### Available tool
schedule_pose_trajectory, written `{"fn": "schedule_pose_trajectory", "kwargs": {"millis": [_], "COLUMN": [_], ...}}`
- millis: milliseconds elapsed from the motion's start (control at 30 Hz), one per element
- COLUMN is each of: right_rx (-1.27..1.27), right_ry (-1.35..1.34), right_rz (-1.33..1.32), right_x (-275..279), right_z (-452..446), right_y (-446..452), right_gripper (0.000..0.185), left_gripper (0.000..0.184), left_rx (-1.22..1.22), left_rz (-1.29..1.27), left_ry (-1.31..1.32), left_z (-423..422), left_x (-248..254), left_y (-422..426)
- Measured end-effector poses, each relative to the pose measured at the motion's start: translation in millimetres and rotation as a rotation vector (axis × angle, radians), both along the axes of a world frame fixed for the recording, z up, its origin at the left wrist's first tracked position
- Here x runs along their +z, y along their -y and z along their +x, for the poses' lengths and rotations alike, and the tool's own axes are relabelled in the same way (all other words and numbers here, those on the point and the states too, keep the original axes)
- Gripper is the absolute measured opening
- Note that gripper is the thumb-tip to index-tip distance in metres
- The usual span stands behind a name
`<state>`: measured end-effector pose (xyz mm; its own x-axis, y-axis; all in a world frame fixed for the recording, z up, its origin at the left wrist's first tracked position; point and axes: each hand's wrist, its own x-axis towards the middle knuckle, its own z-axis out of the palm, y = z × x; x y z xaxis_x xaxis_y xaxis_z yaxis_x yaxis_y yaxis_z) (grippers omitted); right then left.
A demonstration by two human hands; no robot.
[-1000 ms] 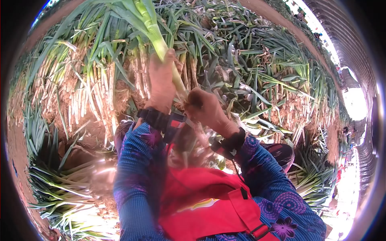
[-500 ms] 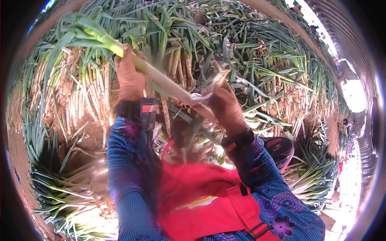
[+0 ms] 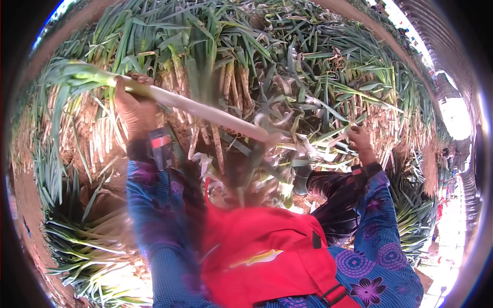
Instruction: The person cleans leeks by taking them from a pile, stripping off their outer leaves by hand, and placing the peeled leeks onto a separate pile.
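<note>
One smooth, straight leek [image 3: 205, 110] partly hides the leafy heap [image 3: 236, 41]; left hand [image 3: 136, 110] fingers wrap it; right hand [image 3: 361, 138] fingers, cannot tell.

I can't read any words or numbers from here. The red apron [image 3: 267, 231] has a yellow and white mark [image 3: 259, 258] on its front, but I see no letters in it that I can read. The small dark box [image 3: 160, 147] on the left wrist has a red patch [image 3: 161, 141] on it, and I can't make out any writing there. I can't read a sign or a label on anything else.
</note>
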<state>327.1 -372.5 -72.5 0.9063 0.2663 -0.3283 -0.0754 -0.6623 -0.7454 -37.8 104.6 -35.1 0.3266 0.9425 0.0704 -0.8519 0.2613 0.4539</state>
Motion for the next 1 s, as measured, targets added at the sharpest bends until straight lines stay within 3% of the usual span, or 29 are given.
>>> {"fn": "schedule_pose_trajectory", "kwargs": {"millis": [67, 133, 267, 467, 700, 800, 1000], "right_rx": [0.287, 0.477, 0.853, 1.17, 1.216, 1.292, 1.274], "right_ry": [0.161, -0.15, -0.315, -0.057, -0.039, 0.225, 0.292], "right_rz": [-0.038, 0.213, 0.354, 0.182, 0.224, 0.05, 0.028], "right_x": [-17.8, 13.3, 65.5, 62.5, 59.0, 63.2, 57.9], "right_z": [-7.8, -61.4, -158.2, -195.6, -201.3, -209.2, -217.1], "right_y": [-37.3, -97.4, -172.0, -211.2, -216.1, -217.9, -219.0], "right_gripper": [0.044, 0.051, 0.043, 0.031, 0.024, 0.025, 0.02], "left_gripper": [0.034, 0.036, 0.036, 0.042, 0.04, 0.038, 0.039], "left_rx": [-0.084, -0.143, -0.203, -0.197, -0.249, -0.252, -0.252], "left_rz": [-0.005, 0.028, 0.037, 0.014, 0.031, 0.036, 0.04], "left_ry": [0.013, 0.013, -0.007, -0.066, -0.064, -0.101, -0.132], "left_z": [7.0, 13.9, 23.5, 30.8, 26.8, 28.3, 30.4], "left_x": [3.5, 2.3, 5.9, 9.6, 16.6, 17.0, 17.3], "left_y": [9.0, 14.6, 23.6, 36.3, 43.3, 45.5, 48.1]}}
